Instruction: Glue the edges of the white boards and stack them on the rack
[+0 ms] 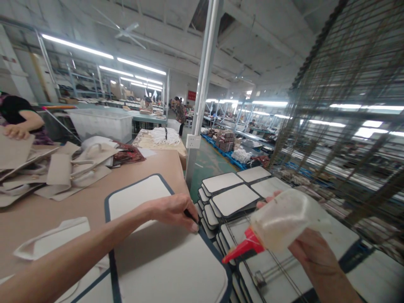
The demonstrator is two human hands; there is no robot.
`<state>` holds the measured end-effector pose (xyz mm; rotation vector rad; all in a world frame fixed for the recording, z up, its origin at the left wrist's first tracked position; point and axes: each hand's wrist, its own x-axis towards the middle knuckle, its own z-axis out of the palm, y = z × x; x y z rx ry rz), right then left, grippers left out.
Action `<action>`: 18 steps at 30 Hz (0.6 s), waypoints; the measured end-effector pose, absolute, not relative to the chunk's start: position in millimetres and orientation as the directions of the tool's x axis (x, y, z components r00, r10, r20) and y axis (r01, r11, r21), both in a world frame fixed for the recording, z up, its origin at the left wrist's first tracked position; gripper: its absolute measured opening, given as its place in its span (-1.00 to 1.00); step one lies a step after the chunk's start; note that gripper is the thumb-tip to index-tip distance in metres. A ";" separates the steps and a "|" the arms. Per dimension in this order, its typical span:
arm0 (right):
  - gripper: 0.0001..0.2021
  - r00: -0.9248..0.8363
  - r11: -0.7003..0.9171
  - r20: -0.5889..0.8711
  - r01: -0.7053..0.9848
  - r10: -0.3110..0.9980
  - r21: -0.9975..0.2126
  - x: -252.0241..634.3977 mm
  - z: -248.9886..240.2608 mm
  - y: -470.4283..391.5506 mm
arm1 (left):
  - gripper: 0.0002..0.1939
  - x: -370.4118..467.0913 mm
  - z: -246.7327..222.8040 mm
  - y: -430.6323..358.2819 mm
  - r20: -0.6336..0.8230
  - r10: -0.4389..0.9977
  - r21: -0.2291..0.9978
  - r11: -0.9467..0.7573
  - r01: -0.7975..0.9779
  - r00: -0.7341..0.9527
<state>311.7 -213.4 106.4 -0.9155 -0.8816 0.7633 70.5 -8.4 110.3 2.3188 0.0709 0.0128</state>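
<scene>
My right hand [311, 248] is wrapped round a translucent squeeze bottle [284, 216], tilted so that its red nozzle [243, 246] points down and left. The nozzle tip is near the right rim of a white panel with a dark blue border [170, 269]. Fingers of my left hand [179, 210] are pinched on the dark border at this panel's right edge. Another white panel [135, 195] with the same border shows behind my left wrist. How the two panels join is hidden by my arm. The bottle covers part of my right hand.
Stacks of bordered white panels [235, 200] stand to the right, beside a wire rack [341, 97]. Beige bag pieces [59, 172] lie on the brown table [158, 162] at left, near a person's hand [15, 131]. A post with a socket [193, 141] rises at the table's far corner.
</scene>
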 end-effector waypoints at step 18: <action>-0.42 0.577 0.664 0.561 0.042 0.593 -0.746 304.2 141.7 -184.8 | -0.56 61.0 66.8 13.8 -0.089 0.253 0.792 -0.569 0.223 0.963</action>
